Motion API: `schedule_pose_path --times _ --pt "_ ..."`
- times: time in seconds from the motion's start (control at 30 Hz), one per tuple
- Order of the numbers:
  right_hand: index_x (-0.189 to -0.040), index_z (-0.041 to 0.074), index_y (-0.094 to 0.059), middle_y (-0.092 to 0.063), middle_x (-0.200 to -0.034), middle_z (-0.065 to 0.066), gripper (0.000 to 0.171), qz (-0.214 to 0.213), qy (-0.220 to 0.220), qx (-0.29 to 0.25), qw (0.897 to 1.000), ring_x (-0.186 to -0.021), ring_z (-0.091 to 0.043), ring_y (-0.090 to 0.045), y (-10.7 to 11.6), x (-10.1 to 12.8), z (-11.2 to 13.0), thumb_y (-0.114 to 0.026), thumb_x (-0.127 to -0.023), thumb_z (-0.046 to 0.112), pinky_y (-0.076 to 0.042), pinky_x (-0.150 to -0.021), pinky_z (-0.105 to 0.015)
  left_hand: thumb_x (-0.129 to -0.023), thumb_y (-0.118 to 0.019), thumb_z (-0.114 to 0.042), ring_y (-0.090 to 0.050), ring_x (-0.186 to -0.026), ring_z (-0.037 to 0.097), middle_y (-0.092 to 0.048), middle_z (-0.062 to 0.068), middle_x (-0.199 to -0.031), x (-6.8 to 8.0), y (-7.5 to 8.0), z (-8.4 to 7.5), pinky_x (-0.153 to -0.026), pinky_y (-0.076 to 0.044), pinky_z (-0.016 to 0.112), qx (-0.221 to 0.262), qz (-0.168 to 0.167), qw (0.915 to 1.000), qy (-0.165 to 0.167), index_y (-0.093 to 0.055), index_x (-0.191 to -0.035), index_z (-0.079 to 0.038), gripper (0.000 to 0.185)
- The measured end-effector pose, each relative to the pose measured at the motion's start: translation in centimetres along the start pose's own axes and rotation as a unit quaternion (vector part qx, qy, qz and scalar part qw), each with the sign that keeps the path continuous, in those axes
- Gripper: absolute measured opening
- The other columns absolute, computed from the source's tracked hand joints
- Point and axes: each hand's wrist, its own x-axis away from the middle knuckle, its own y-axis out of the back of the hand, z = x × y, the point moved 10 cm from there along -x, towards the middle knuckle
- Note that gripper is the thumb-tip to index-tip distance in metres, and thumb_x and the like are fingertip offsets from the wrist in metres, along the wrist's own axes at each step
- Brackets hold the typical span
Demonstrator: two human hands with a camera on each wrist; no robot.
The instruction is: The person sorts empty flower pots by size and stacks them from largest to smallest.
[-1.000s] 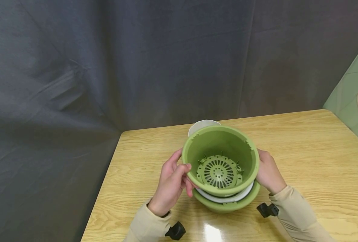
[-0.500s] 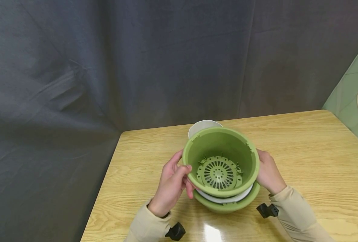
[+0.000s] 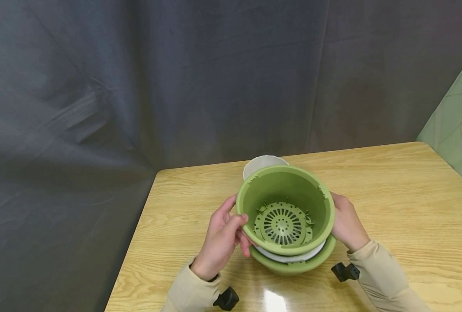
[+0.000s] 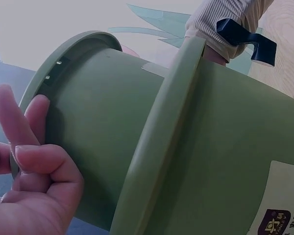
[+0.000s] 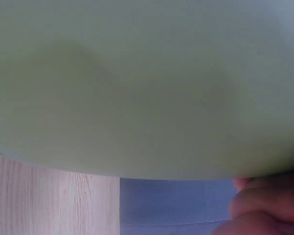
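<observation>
While both hands clamp it from the sides, the upper green pot (image 3: 285, 208) sits tilted inside a stack: a white pot rim (image 3: 289, 256) under it, then a lower green pot (image 3: 293, 265) resting on the tabletop (image 3: 402, 195). Left hand (image 3: 221, 236): thumb hooked over the upper pot's rim, fingers (image 4: 19, 132) curled against the outer wall. Right hand (image 3: 346, 223): wraps the opposite wall below the rim; fingertips hidden, so cannot tell how far they curl. A perforated drain grid (image 3: 282, 224) lies at the pot's bottom. Another white dish (image 3: 263, 164) sits just behind the stack.

Handling guess: thin moulded plastic, light, stiff at the rolled rim, walls likely to flex a bit. Smooth surface, may slip; nested pots may stick together. Best hold looks like the rim, on opposite sides, thumb over the lip. Not fragile. Label (image 4: 284, 205) on the lower pot's wall.
</observation>
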Motion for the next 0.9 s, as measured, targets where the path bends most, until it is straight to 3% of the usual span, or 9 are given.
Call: schedule_pose_path --times 0.43,0.73,0.9 --pt "-0.089 0.003 -0.068 -0.056 -0.063 -0.004 0.045 0.003 0.006 -0.003 1.000 -0.061 -0.011 -0.055 -0.28 -0.08 -0.06 -0.036 -0.104 0.033 -0.048 -0.058 -0.024 -0.094 -0.040 -0.001 -0.058 -0.040 0.007 -0.066 -0.001 -0.062 -0.03 0.00 0.16 -0.040 -0.051 0.021 -0.013 0.011 0.9998 0.008 -0.030 -0.149 -0.003 0.056" --pt "-0.099 0.002 -0.069 -0.057 -0.064 -0.006 0.044 0.006 -0.003 -0.010 1.000 -0.061 -0.010 -0.054 -0.12 -0.23 0.10 -0.037 -0.103 0.031 -0.047 -0.058 -0.023 -0.095 -0.040 -0.002 -0.058 -0.041 0.007 -0.065 -0.001 -0.060 -0.24 0.10 0.46 -0.042 -0.051 0.022 -0.030 0.014 0.9990 0.031 -0.030 -0.149 -0.006 0.056" --pt "-0.092 0.003 -0.069 -0.057 -0.063 -0.005 0.046 0.007 -0.002 0.000 1.000 -0.061 -0.011 -0.054 -0.10 -0.42 0.19 -0.035 -0.104 0.033 -0.047 -0.057 -0.023 -0.095 -0.040 -0.002 -0.058 -0.041 0.007 -0.066 0.000 -0.062 -0.41 0.20 0.61 -0.043 -0.052 0.023 -0.032 0.013 0.9985 0.042 -0.031 -0.149 -0.009 0.055"
